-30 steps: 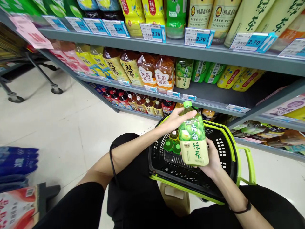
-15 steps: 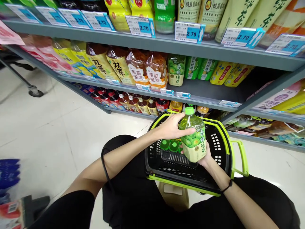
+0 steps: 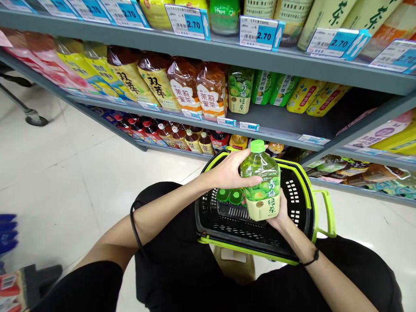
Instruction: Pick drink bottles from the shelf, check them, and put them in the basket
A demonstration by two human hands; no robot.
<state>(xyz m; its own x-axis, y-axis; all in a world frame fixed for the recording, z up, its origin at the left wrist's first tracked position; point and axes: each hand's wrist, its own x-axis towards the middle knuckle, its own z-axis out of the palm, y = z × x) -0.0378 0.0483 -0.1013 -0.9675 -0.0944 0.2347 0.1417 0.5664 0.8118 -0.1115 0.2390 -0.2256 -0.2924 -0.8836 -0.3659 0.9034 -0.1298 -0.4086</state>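
Observation:
Between both hands I hold a green tea bottle [image 3: 262,184] with a bright green cap, nearly upright, its label facing me. My left hand [image 3: 229,171] grips its upper left side, thumb across the front and fingers behind. Around the lower right side and back wraps my right hand [image 3: 280,212], its fingers mostly hidden by the bottle. Beneath them is a black shopping basket [image 3: 227,227] with a lime rim, standing between my knees. Several green-topped items [image 3: 229,196] lie inside it, partly covered by the bottle and my left hand.
Ahead, a grey shelf [image 3: 279,123] carries rows of drinks, including a similar green tea bottle [image 3: 240,91] and jasmine tea bottles [image 3: 211,93]. Small bottles [image 3: 178,138] line the bottom level. The basket's lime handle [image 3: 328,212] sticks out right. A cart wheel [image 3: 36,119] stands on the floor at left.
The bottle has turned slightly more upright in my hands, its label facing me more squarely. The whole view has shifted a little, with the shelves now higher. Both hands keep their hold.

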